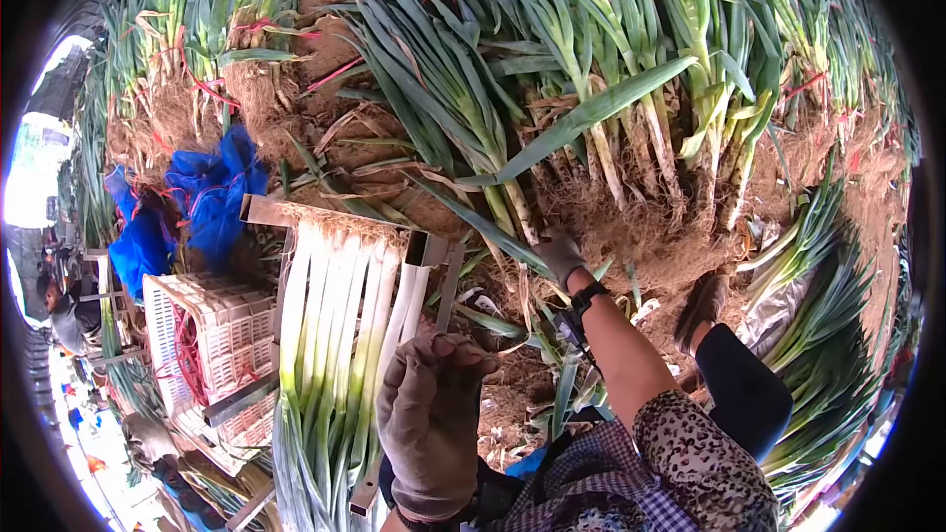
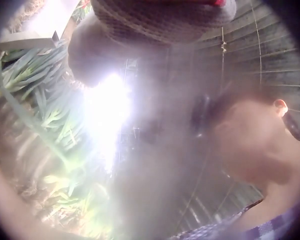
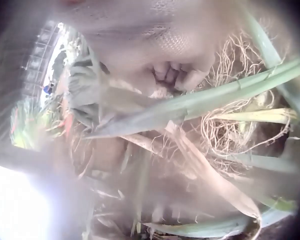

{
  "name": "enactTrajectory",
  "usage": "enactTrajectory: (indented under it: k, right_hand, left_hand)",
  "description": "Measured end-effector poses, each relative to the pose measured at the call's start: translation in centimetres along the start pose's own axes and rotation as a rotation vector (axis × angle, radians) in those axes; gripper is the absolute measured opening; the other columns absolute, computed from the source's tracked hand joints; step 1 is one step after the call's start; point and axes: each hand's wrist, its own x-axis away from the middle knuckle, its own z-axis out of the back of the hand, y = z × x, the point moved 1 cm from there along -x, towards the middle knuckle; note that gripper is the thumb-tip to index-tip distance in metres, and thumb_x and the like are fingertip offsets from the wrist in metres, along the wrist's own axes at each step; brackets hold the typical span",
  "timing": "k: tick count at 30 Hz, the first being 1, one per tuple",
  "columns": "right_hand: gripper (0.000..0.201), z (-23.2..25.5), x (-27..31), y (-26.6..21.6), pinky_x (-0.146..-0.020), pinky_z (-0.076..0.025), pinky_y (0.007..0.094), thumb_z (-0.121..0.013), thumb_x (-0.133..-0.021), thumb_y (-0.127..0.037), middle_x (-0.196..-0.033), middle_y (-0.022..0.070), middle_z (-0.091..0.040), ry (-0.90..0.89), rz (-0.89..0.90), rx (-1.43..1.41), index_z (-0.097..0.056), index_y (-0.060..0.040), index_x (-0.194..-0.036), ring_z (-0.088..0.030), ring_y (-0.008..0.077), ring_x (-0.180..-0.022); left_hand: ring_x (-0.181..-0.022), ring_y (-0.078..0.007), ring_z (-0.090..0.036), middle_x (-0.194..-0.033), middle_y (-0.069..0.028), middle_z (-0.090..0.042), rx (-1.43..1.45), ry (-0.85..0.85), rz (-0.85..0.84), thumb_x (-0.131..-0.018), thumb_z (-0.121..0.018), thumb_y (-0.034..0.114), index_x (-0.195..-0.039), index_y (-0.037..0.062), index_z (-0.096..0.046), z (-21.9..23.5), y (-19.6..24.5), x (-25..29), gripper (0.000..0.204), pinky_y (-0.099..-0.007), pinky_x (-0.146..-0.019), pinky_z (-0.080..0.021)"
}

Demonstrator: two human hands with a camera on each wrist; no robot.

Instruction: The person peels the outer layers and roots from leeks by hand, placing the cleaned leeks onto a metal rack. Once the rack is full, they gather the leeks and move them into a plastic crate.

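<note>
L hand (image 1: 426, 424) is hovering beside the rack (image 1: 264, 209), gloved, its fingers loosely bent and pinching nothing; R hand (image 1: 561, 254) is reaching down to the foot of the leek clump (image 1: 631, 128), its fingers curling round the low end of a leek (image 1: 512, 199), approx. where stem is meeting roots; the head view is hiding most of that grip, but the R wrist view is showing the fingertips (image 3: 187, 77) folding in tight, w/ pale roots (image 3: 235, 55) spreading next to them and a green leaf (image 3: 190, 106) crossing just below; exactly how many stems R hand is holding, can't tell.

The racked leeks (image 1: 330, 335) are lying side by side in the rack, white ends at the top bar, greens hanging toward the wearer; only the head view is showing them clearly; the L wrist view is catching just a rack corner (image 2: 27, 41), plus the roof (image 2: 270, 50) and a strong glare (image 2: 107, 107), neither of which is showing in full from the head.

White basket (image 1: 212, 335) is standing L of the rack, w/ red ties (image 1: 187, 350) inside; blue netting (image 1: 217, 187) is lying behind it; more leeks (image 1: 833, 335) are lying at far R, beyond the shoe (image 1: 702, 310).
</note>
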Motion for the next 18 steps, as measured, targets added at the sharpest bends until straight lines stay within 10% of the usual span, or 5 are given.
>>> enactTrajectory:
  k: [8,13,18]
  right_hand:
    - [0.067,1.0,4.5,-2.7,-0.084,-0.051,0.0389,-0.082,-0.073,-0.043,-0.109,0.0218,-0.067,-0.284,0.155,0.048,-0.061,0.0062,-0.114,-0.066,0.0318,-0.093]
    - [0.028,5.4,9.6,-5.9,-0.055,-0.041,0.0335,-0.069,-0.089,-0.031,-0.068,0.0022,-0.051,-0.426,0.200,-0.836,-0.066,-0.0032,-0.091,-0.041,0.0143,-0.053]
    - [0.035,9.9,13.9,-8.9,-0.069,-0.045,0.0257,-0.060,-0.094,-0.037,-0.086,0.0086,-0.063,-0.147,0.325,-0.286,-0.066,-0.0026,-0.099,-0.054,0.0147,-0.073]
  left_hand:
    - [-0.086,-0.0237,-0.062,-0.094,-0.0115,-0.063,-0.026,-0.022,0.018,-0.099,-0.051,0.023,-0.104,0.0009,-0.059,-0.3,0.1,0.1,0.024,-0.0403,-0.083,-0.051]
    - [-0.087,-0.0234,-0.062,-0.093,-0.0103,-0.064,0.014,-0.050,0.016,-0.098,-0.053,0.020,-0.106,0.0012,-0.060,-0.9,-0.3,-0.1,0.022,-0.0390,-0.083,-0.051]
    - [-0.088,-0.0210,-0.062,-0.095,-0.0078,-0.064,-0.015,-0.149,0.024,-0.097,-0.053,0.019,-0.105,0.0029,-0.061,-1.5,-1.3,-0.3,0.019,-0.0376,-0.085,-0.050]
